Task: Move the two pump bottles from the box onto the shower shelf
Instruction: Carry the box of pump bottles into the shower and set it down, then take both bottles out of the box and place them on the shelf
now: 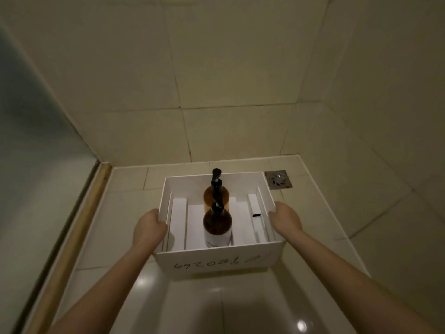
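Shower floor (130, 179): white box (216, 259) holds two amber pump bottles (217, 221) (209, 194).

left hand (149, 229): fingers curled on box (168, 259) wall | right hand (286, 219): same | both extended forward

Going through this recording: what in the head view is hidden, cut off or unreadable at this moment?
- Shower shelf: outside the edges of the head view.
- Far bottle: lower body hidden by the near bottle.
- Near bottle's label: print too small to read.
- Left hand and right hand: most fingers hidden by the hands' backs and the box walls.
- Box underside: hidden, so whether it is resting or lifted cannot be told.
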